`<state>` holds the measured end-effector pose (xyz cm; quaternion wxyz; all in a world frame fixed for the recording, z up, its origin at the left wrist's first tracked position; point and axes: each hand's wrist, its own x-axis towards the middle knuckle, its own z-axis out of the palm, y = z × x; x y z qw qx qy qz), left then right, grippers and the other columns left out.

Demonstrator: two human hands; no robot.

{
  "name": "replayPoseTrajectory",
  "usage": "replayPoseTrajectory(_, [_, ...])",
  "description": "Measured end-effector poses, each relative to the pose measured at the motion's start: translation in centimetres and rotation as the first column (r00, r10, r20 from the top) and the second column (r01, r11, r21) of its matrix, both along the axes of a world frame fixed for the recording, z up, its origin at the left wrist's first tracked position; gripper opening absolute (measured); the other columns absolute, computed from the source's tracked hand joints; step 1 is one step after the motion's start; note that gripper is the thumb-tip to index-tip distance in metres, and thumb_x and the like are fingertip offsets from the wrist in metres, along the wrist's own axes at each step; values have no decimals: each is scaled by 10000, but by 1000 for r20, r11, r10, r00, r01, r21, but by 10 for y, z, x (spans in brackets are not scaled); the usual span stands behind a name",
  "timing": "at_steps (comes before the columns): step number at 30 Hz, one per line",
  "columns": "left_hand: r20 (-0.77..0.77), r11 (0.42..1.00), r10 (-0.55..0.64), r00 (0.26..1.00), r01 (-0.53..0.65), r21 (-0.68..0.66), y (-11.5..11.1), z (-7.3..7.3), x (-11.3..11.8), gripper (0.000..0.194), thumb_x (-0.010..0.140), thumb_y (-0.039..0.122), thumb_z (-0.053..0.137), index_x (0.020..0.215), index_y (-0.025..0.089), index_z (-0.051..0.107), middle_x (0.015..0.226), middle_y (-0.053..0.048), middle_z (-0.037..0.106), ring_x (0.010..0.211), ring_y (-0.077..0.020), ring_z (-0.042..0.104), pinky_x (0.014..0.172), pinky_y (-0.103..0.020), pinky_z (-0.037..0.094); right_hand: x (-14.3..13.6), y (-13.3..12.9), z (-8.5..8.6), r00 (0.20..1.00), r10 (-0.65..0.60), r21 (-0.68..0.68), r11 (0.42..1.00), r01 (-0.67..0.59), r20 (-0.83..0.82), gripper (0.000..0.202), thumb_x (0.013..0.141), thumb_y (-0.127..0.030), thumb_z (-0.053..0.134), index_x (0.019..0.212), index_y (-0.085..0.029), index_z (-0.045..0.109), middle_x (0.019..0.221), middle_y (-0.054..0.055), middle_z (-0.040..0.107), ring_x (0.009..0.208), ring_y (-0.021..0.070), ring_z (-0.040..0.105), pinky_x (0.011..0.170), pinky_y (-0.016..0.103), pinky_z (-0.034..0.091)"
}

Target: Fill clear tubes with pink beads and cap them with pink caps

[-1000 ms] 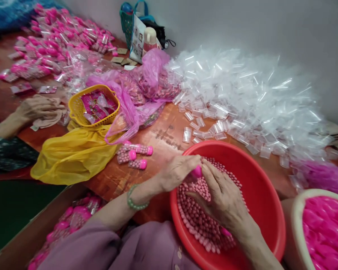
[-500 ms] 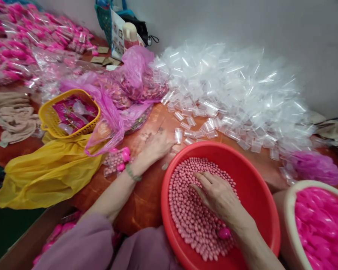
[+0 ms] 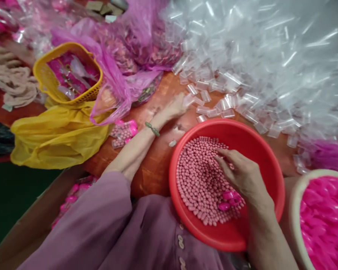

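Note:
My left hand [image 3: 174, 108], blurred, has its fingers closed on a clear plastic tube [image 3: 188, 100] at the near edge of a heap of such tubes [image 3: 228, 80]. Over the red basin [image 3: 266, 165], my right hand [image 3: 239, 170] is held with thumb and fingers apart, and nothing shows between them. Pink beads [image 3: 197, 180] fill the left side of the basin. Bright pink plastic pieces [image 3: 229, 198] lie on the beads below my right hand. Tubes filled with beads, with pink caps [image 3: 133, 127], rest beside my left forearm.
A cream tub [image 3: 294, 210] of pink plastic pieces stands right of the basin. At left are a yellow basket [image 3: 97, 88], a yellow bag [image 3: 59, 138] and a pink plastic bag [image 3: 115, 101]. Crumpled beige cloth [image 3: 15, 84] lies farther left.
The view has tipped downward. My left hand has reached farther out and closed on a tube. My right hand has lifted off the beads, and more of the pink pieces show below it.

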<state>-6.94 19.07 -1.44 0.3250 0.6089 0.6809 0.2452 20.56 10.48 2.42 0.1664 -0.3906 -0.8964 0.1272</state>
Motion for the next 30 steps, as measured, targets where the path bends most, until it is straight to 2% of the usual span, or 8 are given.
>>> replayPoseTrajectory(2, [335, 995, -98, 937, 83, 57, -18, 23, -9, 302, 906, 189, 582, 1175, 52, 573, 1099, -126, 649, 917, -172, 606, 803, -283, 468, -2, 1, 8, 978, -76, -153, 987, 47, -192, 215, 942, -303, 599, 1117, -224, 696, 989, 68, 748, 856, 206, 722, 783, 351, 590])
replayPoseTrajectory(4, [583, 956, -291, 758, 247, 157, -42, 49, -7, 292, 886, 190, 611, 1153, 73, 605, 1011, -55, 660, 852, -131, 600, 776, -258, 460, -8, 1, 16, 930, -166, -288, 955, 68, -329, 307, 935, -331, 605, 1230, -271, 662, 1101, 74, 723, 916, 219, 713, 811, 385, 592])
replayPoseTrajectory(8, [655, 837, -519, 549, 481, 261, -84, 79, 15, 164, 802, 122, 665, 959, 78, 686, 824, -6, 636, 779, -143, 609, 736, -246, 456, -21, -6, 25, 895, -169, -348, 937, 17, -413, 447, 890, -391, 653, 1331, -332, 610, 1281, 99, 642, 1113, 305, 660, 918, 495, 555])
replayPoseTrajectory(14, [485, 798, -599, 638, 523, 298, -109, 71, 35, 127, 873, 208, 619, 983, 157, 656, 932, -48, 652, 853, -184, 607, 811, -282, 466, -30, -20, 19, 893, -191, -312, 948, 60, -408, 399, 960, -394, 486, 1333, -293, 586, 1288, 135, 621, 1210, 345, 612, 896, 536, 551])
replayPoseTrajectory(21, [477, 886, -463, 747, 365, 286, -105, 68, 61, 213, 859, 303, 655, 1035, 185, 664, 1070, -89, 659, 1144, -288, 578, 923, -365, 446, -26, -18, 21, 868, -325, -244, 938, 245, -377, 413, 999, -365, 343, 1329, -226, 548, 1212, 147, 645, 1206, 312, 603, 885, 539, 544])
replayPoseTrajectory(26, [92, 791, -595, 799, 561, 244, -100, 65, 67, 204, 934, 308, 551, 1019, 150, 649, 938, -90, 664, 962, -244, 623, 900, -368, 442, 0, -11, 23, 832, -386, -220, 921, 322, -398, 515, 1043, -439, 181, 1367, -193, 497, 1223, 171, 656, 1001, 257, 685, 712, 408, 563])
replayPoseTrajectory(28, [-72, 758, -628, 775, 630, 171, -98, 61, 67, 217, 940, 315, 548, 1015, 134, 640, 897, -91, 661, 896, -229, 623, 862, -355, 450, 16, -4, 24, 804, -409, -200, 912, 358, -432, 532, 1043, -469, 171, 1368, -201, 497, 1236, 175, 654, 926, 242, 692, 661, 379, 549])
replayPoseTrajectory(30, [-178, 701, -686, 705, 707, 98, -97, 58, 69, 225, 945, 322, 542, 1030, 134, 632, 930, -97, 664, 884, -219, 621, 836, -336, 456, 30, 3, 23, 877, -358, -189, 932, 311, -321, 454, 1020, -470, 345, 1310, -190, 552, 1174, 156, 685, 863, 230, 691, 654, 357, 542])
